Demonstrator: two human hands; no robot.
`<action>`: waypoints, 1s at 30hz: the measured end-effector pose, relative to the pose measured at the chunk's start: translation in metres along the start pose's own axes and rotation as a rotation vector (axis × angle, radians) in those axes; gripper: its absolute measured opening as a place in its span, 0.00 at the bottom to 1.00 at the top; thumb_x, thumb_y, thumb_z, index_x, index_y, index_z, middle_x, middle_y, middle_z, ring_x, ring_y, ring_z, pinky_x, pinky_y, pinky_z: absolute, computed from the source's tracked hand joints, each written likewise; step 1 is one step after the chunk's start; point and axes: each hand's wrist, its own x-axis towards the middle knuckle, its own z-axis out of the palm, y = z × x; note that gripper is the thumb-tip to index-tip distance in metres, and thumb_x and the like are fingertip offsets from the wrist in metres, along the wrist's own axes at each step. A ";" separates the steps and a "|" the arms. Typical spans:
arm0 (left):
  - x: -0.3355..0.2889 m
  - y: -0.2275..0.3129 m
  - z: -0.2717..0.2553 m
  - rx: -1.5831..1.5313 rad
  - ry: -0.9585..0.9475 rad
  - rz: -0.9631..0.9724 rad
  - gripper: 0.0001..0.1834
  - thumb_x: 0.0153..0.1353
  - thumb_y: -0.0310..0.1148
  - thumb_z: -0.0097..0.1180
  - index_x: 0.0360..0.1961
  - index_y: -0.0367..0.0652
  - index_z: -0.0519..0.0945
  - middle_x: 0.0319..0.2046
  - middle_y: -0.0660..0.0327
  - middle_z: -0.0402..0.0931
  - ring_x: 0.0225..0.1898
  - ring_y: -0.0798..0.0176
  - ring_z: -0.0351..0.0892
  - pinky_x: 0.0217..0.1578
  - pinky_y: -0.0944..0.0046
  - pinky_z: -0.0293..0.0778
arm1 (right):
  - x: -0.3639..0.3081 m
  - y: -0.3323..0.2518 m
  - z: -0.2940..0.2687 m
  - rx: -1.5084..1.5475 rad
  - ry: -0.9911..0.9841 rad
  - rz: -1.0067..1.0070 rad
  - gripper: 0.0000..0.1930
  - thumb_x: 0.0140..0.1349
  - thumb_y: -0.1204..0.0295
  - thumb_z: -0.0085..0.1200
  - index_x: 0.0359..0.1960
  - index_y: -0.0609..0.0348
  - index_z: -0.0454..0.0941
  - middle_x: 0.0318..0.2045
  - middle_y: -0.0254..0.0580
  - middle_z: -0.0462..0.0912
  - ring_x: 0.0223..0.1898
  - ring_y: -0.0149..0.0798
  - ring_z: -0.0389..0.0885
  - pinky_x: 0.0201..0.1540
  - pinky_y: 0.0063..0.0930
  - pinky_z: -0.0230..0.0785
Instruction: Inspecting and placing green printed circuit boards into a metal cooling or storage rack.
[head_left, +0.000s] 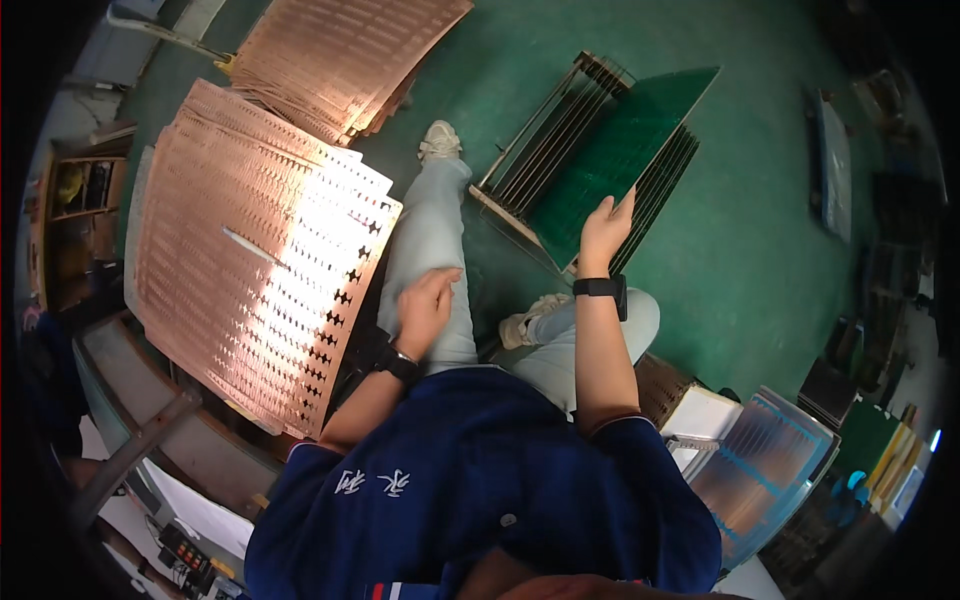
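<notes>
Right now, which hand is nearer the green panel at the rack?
Right. The right hand is at the green panel, holding its edge; the left hand rests on the left leg, apart from the panel.

Copper-coloured stacks at left: two, one near stack (225, 200) and one far stack (345, 55); sheets in each cannot be counted. Slim white rods on the near stack: one rod (250, 245). Slatted racks: one rack (516, 225). Raised green panels: one panel (610, 150). Hands: two, left hand (425, 308) and right hand (607, 237). Shoes: two, far shoe (439, 141) and near shoe (516, 330).
</notes>
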 end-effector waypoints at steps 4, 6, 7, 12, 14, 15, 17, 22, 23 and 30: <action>0.005 0.003 0.001 0.093 0.033 0.088 0.12 0.52 0.22 0.49 0.36 0.46 0.79 0.29 0.60 0.77 0.28 0.54 0.77 0.27 0.60 0.71 | 0.025 0.022 0.012 0.024 0.034 -0.101 0.26 0.61 0.84 0.39 0.62 0.66 0.55 0.54 0.56 0.70 0.50 0.45 0.74 0.51 0.27 0.64; 0.008 0.005 0.001 0.120 0.039 0.130 0.12 0.51 0.22 0.49 0.36 0.46 0.79 0.28 0.59 0.76 0.27 0.53 0.76 0.26 0.59 0.71 | 0.040 0.030 0.018 -0.044 0.066 -0.012 0.26 0.60 0.84 0.39 0.63 0.63 0.55 0.53 0.54 0.71 0.49 0.42 0.75 0.50 0.26 0.65; 0.010 0.003 0.001 0.121 0.039 0.122 0.12 0.51 0.22 0.49 0.36 0.46 0.79 0.28 0.59 0.76 0.27 0.53 0.76 0.26 0.59 0.71 | 0.040 0.026 0.022 -0.046 0.059 -0.008 0.26 0.60 0.84 0.39 0.63 0.63 0.55 0.53 0.54 0.71 0.49 0.42 0.75 0.50 0.26 0.65; 0.014 0.010 0.001 0.121 0.048 0.102 0.13 0.50 0.22 0.50 0.36 0.48 0.79 0.26 0.60 0.75 0.25 0.53 0.75 0.23 0.59 0.70 | 0.025 0.010 0.009 -0.097 0.015 -0.067 0.27 0.60 0.83 0.42 0.63 0.60 0.57 0.47 0.47 0.75 0.24 0.28 0.66 0.29 0.20 0.64; 0.015 0.012 0.003 0.140 0.038 0.109 0.13 0.50 0.22 0.50 0.36 0.49 0.79 0.26 0.60 0.75 0.25 0.54 0.75 0.24 0.59 0.70 | 0.025 -0.011 0.001 -0.120 -0.038 0.072 0.26 0.60 0.84 0.41 0.62 0.63 0.56 0.51 0.47 0.72 0.35 0.30 0.70 0.38 0.20 0.64; 0.015 0.011 0.003 0.157 0.035 0.123 0.13 0.49 0.22 0.50 0.36 0.49 0.80 0.25 0.61 0.75 0.25 0.54 0.75 0.24 0.59 0.70 | 0.024 -0.015 0.000 -0.137 -0.088 0.202 0.26 0.61 0.85 0.40 0.62 0.66 0.55 0.54 0.47 0.70 0.46 0.32 0.74 0.47 0.19 0.63; 0.016 0.011 0.005 0.147 0.039 0.138 0.13 0.49 0.22 0.50 0.36 0.49 0.80 0.25 0.61 0.75 0.25 0.54 0.75 0.24 0.59 0.69 | 0.024 -0.002 0.004 -0.046 -0.024 0.001 0.26 0.60 0.85 0.41 0.62 0.65 0.55 0.53 0.46 0.71 0.43 0.30 0.73 0.45 0.17 0.63; 0.016 0.011 0.004 0.155 0.049 0.160 0.13 0.49 0.22 0.50 0.35 0.49 0.80 0.24 0.61 0.73 0.24 0.55 0.74 0.24 0.58 0.69 | 0.025 0.005 -0.003 -0.114 -0.008 0.166 0.29 0.59 0.85 0.41 0.64 0.62 0.53 0.53 0.47 0.72 0.28 0.27 0.67 0.33 0.19 0.64; 0.015 0.011 0.004 0.159 0.042 0.149 0.12 0.49 0.22 0.50 0.35 0.49 0.79 0.23 0.60 0.73 0.24 0.55 0.74 0.24 0.58 0.69 | 0.029 0.009 -0.003 -0.113 -0.002 0.162 0.29 0.59 0.85 0.41 0.64 0.62 0.53 0.53 0.47 0.72 0.28 0.27 0.67 0.33 0.19 0.64; 0.015 0.006 0.004 0.181 0.056 0.150 0.12 0.49 0.23 0.51 0.34 0.48 0.79 0.23 0.60 0.73 0.25 0.54 0.74 0.24 0.59 0.69 | 0.056 0.047 0.046 -0.231 -0.027 -0.121 0.31 0.58 0.83 0.41 0.65 0.56 0.51 0.41 0.58 0.77 0.32 0.50 0.78 0.36 0.31 0.69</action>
